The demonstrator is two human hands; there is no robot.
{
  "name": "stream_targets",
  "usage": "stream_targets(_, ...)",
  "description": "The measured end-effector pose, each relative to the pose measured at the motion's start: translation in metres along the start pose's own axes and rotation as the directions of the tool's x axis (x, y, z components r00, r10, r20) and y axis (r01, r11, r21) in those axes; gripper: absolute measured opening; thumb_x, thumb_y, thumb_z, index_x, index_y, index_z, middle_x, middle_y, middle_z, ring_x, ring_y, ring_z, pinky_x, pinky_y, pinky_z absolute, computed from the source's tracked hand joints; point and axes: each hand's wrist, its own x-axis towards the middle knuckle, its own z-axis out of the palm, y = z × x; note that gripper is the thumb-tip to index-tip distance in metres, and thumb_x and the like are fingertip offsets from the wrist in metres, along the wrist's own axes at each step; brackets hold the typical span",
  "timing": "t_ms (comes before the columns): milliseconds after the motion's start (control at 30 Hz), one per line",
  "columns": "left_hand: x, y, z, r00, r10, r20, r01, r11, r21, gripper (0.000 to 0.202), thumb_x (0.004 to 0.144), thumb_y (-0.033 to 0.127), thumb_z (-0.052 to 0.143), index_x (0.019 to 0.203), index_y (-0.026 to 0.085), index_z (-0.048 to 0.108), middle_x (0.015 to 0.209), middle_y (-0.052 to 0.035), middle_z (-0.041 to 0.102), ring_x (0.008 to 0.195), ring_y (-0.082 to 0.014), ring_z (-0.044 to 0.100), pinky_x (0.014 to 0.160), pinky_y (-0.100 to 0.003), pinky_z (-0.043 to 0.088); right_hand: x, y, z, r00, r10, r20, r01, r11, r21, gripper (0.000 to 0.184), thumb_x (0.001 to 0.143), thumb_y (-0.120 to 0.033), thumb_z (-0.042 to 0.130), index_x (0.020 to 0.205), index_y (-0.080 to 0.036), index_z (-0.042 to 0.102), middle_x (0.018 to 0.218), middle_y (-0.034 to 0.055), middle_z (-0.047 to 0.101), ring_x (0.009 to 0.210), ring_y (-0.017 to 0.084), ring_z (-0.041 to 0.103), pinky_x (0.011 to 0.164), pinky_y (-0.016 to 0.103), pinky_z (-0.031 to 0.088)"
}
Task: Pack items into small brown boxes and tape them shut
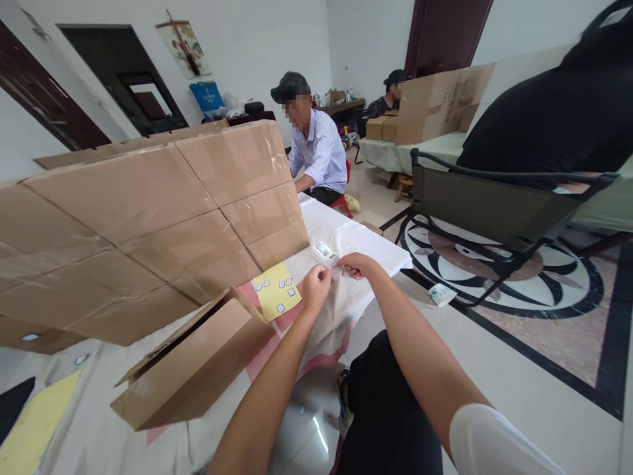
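Note:
My left hand (317,287) is closed above the cloth-covered table, fingers curled together; whatever they may pinch is too small to make out. Just to its right, my right hand (357,265) has its thumb and forefinger pinched, and what lies between them cannot be told. A small white packet-like thing with a blue-green label (324,251) lies at the fingertips of both hands. Beside my left hand is a yellow sheet (277,292) with several small dark-edged whitish pieces on it. An open cardboard box (192,369) lies to the left of my left forearm.
Stacked, taped cardboard boxes (168,218) form a wall along the table. Another person (319,152) sits behind it. A folding chair (489,204) with a person in black stands at right. A white paper cup (442,295) lies on the floor. Another yellow sheet (42,422) is at lower left.

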Motion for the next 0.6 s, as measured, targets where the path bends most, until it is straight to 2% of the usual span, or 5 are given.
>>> stream_targets(67,0.008,-0.006,0.006,0.999,-0.001,-0.049,0.002,1.0,0.019,0.019,0.095,0.032,0.057,0.107,0.019,0.064,0.108,-0.0085,0.071,0.101,-0.0218,0.065,0.087,-0.031,0.051,-0.003,0.0,-0.001,1.0,-0.009,0.003,0.009,1.0,0.003,0.043,0.094,-0.031,0.067,0.066,-0.023,0.036,0.047,-0.009,0.029,0.042,0.006,0.02,0.041,0.022,0.018)
stream_targets(200,0.024,-0.014,0.008,0.996,0.084,-0.001,-0.084,0.994,0.063,0.067,0.088,0.032,0.07,0.151,0.025,0.048,0.14,-0.0114,0.064,0.136,-0.0293,0.049,0.11,-0.04,0.045,-0.01,0.0,0.0,0.998,-0.059,-0.01,0.059,0.998,0.015,0.031,0.092,-0.026,0.068,0.072,-0.021,0.045,0.048,-0.0084,0.034,0.042,0.006,0.024,0.042,0.021,0.02)
stream_targets(400,0.031,-0.023,0.015,0.986,0.11,0.122,-0.126,0.983,0.135,0.076,0.096,0.032,0.061,0.165,0.025,0.03,0.144,-0.0086,0.064,0.139,-0.0304,0.046,0.113,-0.045,0.042,-0.009,0.001,0.011,0.991,-0.12,-0.053,0.118,0.993,-0.028,0.017,0.095,-0.018,0.063,0.081,-0.02,0.053,0.049,-0.0067,0.038,0.042,0.008,0.036,0.043,0.022,0.023)
stream_targets(500,0.028,-0.026,0.017,0.983,0.12,0.139,-0.143,0.976,0.164,0.074,0.098,0.034,0.058,0.166,0.026,0.028,0.145,-0.0079,0.064,0.142,-0.0307,0.043,0.114,-0.046,0.041,-0.004,0.001,0.014,0.99,-0.121,-0.074,0.113,0.989,-0.098,0.018,0.1,-0.025,0.063,0.085,-0.018,0.057,0.053,-0.0073,0.04,0.044,0.007,0.039,0.044,0.021,0.028)
stream_targets(600,0.027,-0.026,0.017,0.981,0.131,0.14,-0.156,0.97,0.188,0.073,0.099,0.035,0.058,0.165,0.025,0.029,0.142,-0.0088,0.066,0.141,-0.0312,0.042,0.113,-0.047,0.04,-0.001,0.0,0.016,0.987,-0.135,-0.091,0.117,0.977,-0.181,0.023,0.103,-0.037,0.063,0.097,-0.015,0.063,0.07,-0.0039,0.056,0.053,0.007,0.048,0.051,0.02,0.042)
